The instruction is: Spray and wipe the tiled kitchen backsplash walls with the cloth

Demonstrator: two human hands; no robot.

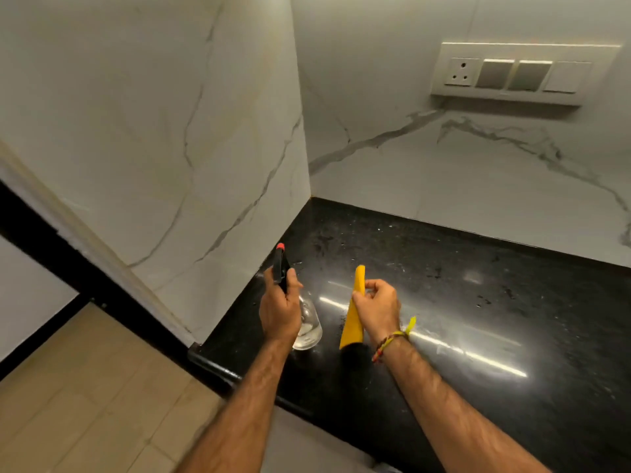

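My left hand (280, 310) grips a clear spray bottle (309, 327) with a black trigger head and a red nozzle tip (280, 247); the nozzle points up toward the left marble-look wall (153, 131). My right hand (377, 307) holds a folded yellow cloth (353, 322), which hangs down over the black countertop (478, 319). The back wall (461, 172) meets the left wall in a corner above the counter. Both hands are in front of the walls and touch neither.
A white switch and socket panel (512, 75) sits high on the back wall at the right. Droplets and streaks show on the glossy counter. The counter's front edge (218, 370) drops to a beige tiled floor (85, 387) at the left.
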